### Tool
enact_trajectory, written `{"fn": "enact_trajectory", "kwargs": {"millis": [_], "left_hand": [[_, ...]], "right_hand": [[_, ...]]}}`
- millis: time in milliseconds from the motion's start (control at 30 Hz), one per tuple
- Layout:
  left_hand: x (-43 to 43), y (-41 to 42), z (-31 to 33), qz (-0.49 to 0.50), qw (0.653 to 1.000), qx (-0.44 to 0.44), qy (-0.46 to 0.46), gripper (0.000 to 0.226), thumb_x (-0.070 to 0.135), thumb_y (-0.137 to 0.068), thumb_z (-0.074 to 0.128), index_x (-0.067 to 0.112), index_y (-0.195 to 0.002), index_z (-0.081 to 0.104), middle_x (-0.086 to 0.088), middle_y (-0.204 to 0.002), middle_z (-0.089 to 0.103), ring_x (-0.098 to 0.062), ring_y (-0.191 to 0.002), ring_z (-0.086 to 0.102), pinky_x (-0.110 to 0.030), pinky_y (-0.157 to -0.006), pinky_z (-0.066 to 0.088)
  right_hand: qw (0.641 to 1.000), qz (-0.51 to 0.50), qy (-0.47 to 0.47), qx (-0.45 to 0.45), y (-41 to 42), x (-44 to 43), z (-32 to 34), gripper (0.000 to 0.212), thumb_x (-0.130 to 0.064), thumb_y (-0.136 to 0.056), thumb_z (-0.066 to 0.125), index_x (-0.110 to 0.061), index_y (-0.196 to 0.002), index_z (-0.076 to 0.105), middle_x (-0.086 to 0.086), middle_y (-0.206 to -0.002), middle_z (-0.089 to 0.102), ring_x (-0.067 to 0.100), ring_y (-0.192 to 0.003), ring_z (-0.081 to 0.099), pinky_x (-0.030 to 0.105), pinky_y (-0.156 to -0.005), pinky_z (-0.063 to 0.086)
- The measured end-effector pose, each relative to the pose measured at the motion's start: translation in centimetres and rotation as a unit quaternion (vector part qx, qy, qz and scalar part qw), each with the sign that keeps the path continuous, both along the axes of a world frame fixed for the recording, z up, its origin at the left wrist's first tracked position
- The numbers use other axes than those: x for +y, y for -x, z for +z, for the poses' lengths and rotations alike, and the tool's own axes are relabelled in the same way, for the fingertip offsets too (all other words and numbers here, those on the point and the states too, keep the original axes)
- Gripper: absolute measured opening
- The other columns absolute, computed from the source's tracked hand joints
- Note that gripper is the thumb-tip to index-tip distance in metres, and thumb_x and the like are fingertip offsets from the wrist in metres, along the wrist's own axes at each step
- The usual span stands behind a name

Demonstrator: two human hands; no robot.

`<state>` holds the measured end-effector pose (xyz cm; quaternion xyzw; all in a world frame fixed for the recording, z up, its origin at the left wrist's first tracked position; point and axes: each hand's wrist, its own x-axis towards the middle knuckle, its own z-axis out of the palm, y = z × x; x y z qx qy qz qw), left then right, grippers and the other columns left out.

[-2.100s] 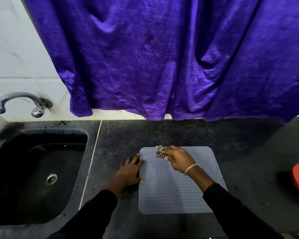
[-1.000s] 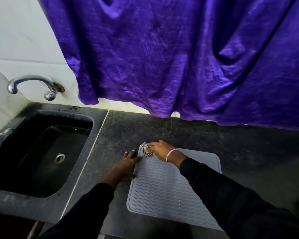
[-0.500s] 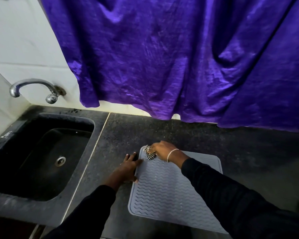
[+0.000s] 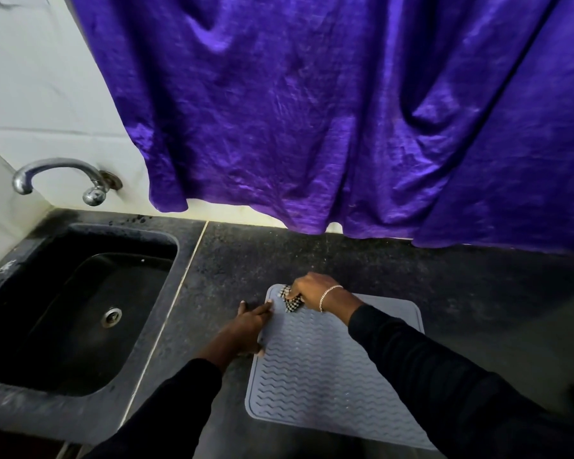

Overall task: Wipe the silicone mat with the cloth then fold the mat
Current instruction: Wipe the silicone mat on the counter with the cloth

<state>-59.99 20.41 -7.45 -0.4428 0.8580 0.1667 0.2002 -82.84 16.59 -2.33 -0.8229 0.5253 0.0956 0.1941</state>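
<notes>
- Head view: grey wavy-ribbed rectangular silicone mat (image 4: 315,376) flat on dark stone counter (image 4: 246,256), at 6 o'clock.
- Right hand (image 4: 312,288) at mat's 11 o'clock corner, fingers curled round black-and-white checked cloth (image 4: 290,301).
- Left hand (image 4: 249,326) at mat's 9 o'clock edge, fingers straight, pressing.

One grey silicone mat (image 4: 318,385). One checked cloth (image 4: 291,303). Two hands: left hand (image 4: 247,327), right hand (image 4: 312,289). Two black sleeves: left sleeve (image 4: 166,412), right sleeve (image 4: 444,385). One silver bracelet (image 4: 328,296). One black sink (image 4: 179,246), one drain (image 4: 111,317), one metal tap (image 4: 60,170). One purple curtain (image 4: 312,111). One dark countertop (image 4: 461,283).
</notes>
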Motion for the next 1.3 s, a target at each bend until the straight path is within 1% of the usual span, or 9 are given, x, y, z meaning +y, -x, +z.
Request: {"fn": "enact_trajectory", "kwargs": {"millis": [167,333,433,567,733,867,933,1133,1300], "left_hand": [[0.3,0.1,0.4,0.001,1.0,-0.001,-0.009,0.103,0.033,-0.08,0.076,0.008,-0.158,0.013,-0.008,-0.168,-0.004,-0.015,-0.154,0.005,-0.058,-0.12,-0.002],[0.5,0.2,0.2,0.012,1.0,0.006,-0.025,0.099,0.028,-0.083,0.072,0.007,-0.158,0.011,-0.007,-0.167,-0.008,-0.022,-0.155,0.005,-0.064,-0.12,0.002],[0.1,-0.4,-1.3,0.054,0.997,0.005,-0.046,0.107,0.026,-0.079,0.072,0.015,-0.158,0.001,0.008,-0.165,-0.018,-0.04,-0.153,0.003,-0.074,-0.112,0.019],[0.1,-0.2,-2.1,0.07,0.996,-0.008,-0.059,0.119,0.026,-0.074,0.079,0.016,-0.157,-0.006,0.011,-0.163,-0.019,-0.051,-0.149,-0.002,-0.074,-0.11,0.023],[-0.3,-0.6,-3.2,0.056,0.997,-0.016,-0.05,0.124,0.033,-0.067,0.079,0.017,-0.155,-0.006,0.013,-0.16,-0.02,-0.041,-0.152,0.005,-0.074,-0.109,0.024],[0.0,-0.2,-2.7,0.069,0.996,-0.016,-0.047,0.122,0.031,-0.069,0.079,0.017,-0.155,-0.005,0.014,-0.159,-0.019,-0.043,-0.152,0.007,-0.073,-0.109,0.026],[0.3,0.1,-2.0,0.069,0.996,-0.021,-0.047,0.118,0.03,-0.072,0.077,0.017,-0.155,-0.006,0.017,-0.156,-0.024,-0.045,-0.151,0.005,-0.074,-0.108,0.028],[1.9,1.5,2.0,0.098,0.992,-0.03,-0.067,0.104,0.021,-0.085,0.07,0.018,-0.158,-0.004,0.011,-0.165,-0.016,-0.056,-0.146,-0.006,-0.072,-0.105,0.035],[2.4,1.8,2.7,0.109,0.991,-0.034,-0.07,0.101,0.018,-0.087,0.066,0.019,-0.158,-0.005,0.012,-0.165,-0.015,-0.054,-0.147,-0.007,-0.074,-0.104,0.034]], "right_hand": [[0.999,0.009,0.002,-0.039,3.0,1.4,-1.8,0.05,-0.01,-0.09,0.055,-0.035,-0.133,0.058,-0.007,-0.147,0.05,0.025,-0.127,0.051,0.036,-0.115,0.029],[1.0,0.002,0.002,-0.019,3.6,0.2,-0.3,0.047,-0.013,-0.081,0.063,-0.033,-0.124,0.066,-0.003,-0.13,0.064,0.027,-0.117,0.06,0.034,-0.102,0.045],[0.998,-0.015,0.027,-0.047,2.8,-0.4,0.5,0.049,-0.013,-0.08,0.064,-0.035,-0.124,0.066,-0.005,-0.131,0.063,0.024,-0.116,0.06,0.033,-0.102,0.045],[0.998,-0.03,0.024,-0.043,2.3,1.0,-1.1,0.049,-0.016,-0.082,0.063,-0.038,-0.126,0.063,-0.008,-0.134,0.06,0.024,-0.118,0.058,0.036,-0.103,0.045],[0.998,-0.033,0.013,-0.059,3.9,2.6,-2.7,0.052,-0.006,-0.086,0.055,-0.033,-0.13,0.062,-0.008,-0.148,0.049,0.015,-0.133,0.047,0.032,-0.116,0.02],[0.998,-0.045,-0.004,-0.033,4.8,0.7,-1.5,0.044,-0.015,-0.082,0.064,-0.035,-0.121,0.067,-0.002,-0.131,0.064,0.025,-0.12,0.059,0.031,-0.105,0.043],[0.997,-0.068,0.0,-0.038,4.9,0.3,-0.8,0.041,-0.019,-0.081,0.064,-0.035,-0.119,0.068,0.001,-0.126,0.067,0.026,-0.117,0.061,0.03,-0.1,0.046],[0.996,-0.051,0.003,-0.068,4.0,1.9,-1.8,0.045,-0.013,-0.084,0.061,-0.035,-0.123,0.066,-0.006,-0.136,0.06,0.02,-0.122,0.057,0.028,-0.105,0.035],[0.994,-0.076,0.004,-0.076,5.7,3.5,-3.6,0.05,-0.007,-0.088,0.051,-0.037,-0.126,0.064,-0.008,-0.145,0.052,0.018,-0.129,0.05,0.013,-0.102,0.02]]}}
